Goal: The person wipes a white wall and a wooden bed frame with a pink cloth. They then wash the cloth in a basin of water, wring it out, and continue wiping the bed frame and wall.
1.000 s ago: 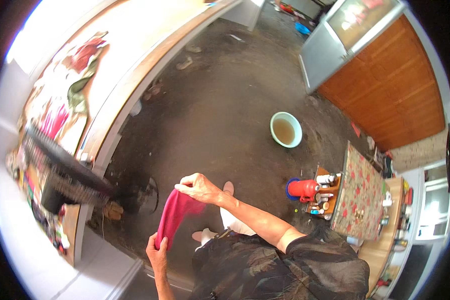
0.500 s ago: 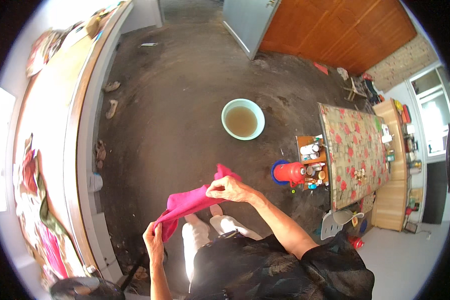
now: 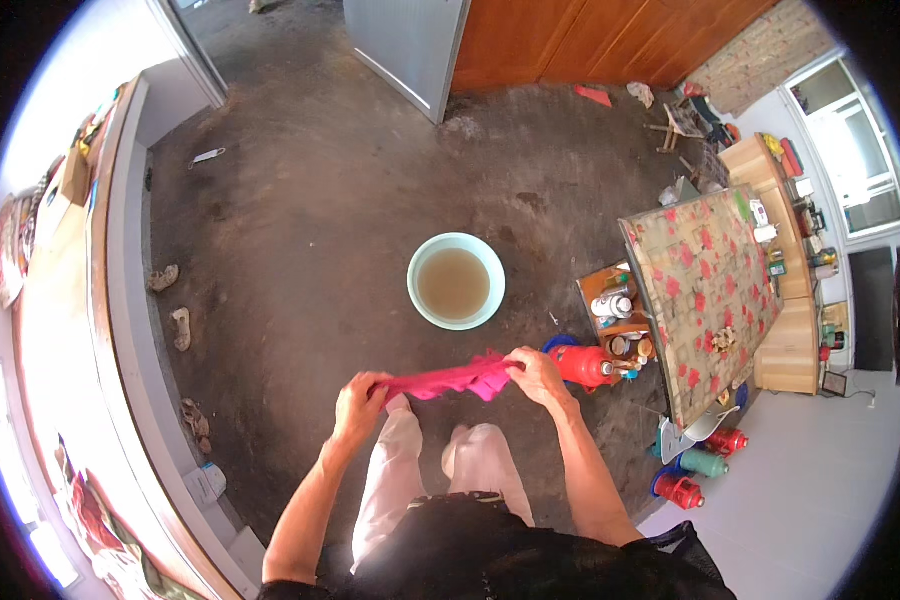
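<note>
A bright pink cloth [image 3: 450, 380] is stretched sideways between my two hands, in front of my legs. My left hand [image 3: 361, 405] is closed on its left end, and my right hand [image 3: 537, 377] pinches its right end. The cloth is bunched and slightly blurred, so I cannot tell what kind of cloth it is. Just beyond it, a pale turquoise basin [image 3: 413, 262] stands on the floor, holding murky brownish water [image 3: 454, 284].
To the right are a red thermos flask [image 3: 582, 368], a small shelf of bottles [image 3: 610, 306] and a table with a floral cover [image 3: 685, 290]. A long raised platform [image 3: 70, 330] runs along the left, with shoes [image 3: 181, 328] beside it. A grey door [image 3: 410, 50] stands ajar ahead.
My hands have moved apart and drawn the pink cloth out level between them. My right hand has shifted right to its end. The view has turned, and the basin appears nearer.
</note>
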The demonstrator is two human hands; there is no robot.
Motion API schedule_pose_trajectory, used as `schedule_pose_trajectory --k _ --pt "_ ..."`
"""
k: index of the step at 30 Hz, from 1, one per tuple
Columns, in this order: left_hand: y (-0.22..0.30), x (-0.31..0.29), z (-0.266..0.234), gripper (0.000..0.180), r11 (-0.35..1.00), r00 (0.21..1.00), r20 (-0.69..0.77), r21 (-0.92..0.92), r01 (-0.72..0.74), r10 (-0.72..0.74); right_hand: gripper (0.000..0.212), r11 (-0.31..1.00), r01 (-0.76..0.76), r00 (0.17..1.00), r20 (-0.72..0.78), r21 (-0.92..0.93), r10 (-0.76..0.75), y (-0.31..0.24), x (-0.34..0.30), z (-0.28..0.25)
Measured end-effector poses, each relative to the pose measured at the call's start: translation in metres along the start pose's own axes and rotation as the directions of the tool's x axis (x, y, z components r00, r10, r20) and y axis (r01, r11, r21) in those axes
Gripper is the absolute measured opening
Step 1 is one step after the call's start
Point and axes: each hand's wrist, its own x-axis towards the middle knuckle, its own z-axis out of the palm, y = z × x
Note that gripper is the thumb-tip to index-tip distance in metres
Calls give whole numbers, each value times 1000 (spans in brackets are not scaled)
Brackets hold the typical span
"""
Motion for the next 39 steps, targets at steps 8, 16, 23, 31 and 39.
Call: schedule_pose_trajectory --k 8,16,23,31,39 --pt "-19 191 67 23 975 991 91 191 -112 96 14 997 -75 969 -240 -29 66 95 145 22" --pt "-88 300 156 33 950 980 173 276 -148 102 20 981 -190 974 -136 -37 183 184 272 74" --pt "-207 359 239 47 818 845 531 514 -258 -67 20 946 -306 952 -24 -111 305 270 322 184" --pt "-340 370 285 49 937 841 502 349 17 -202 45 820 -564 815 -99 92 572 337 338 315" --pt "-358 447 343 78 740 858 511 598 -308 -56 96 868 -466 876 -233 -172 423 338 430 340"
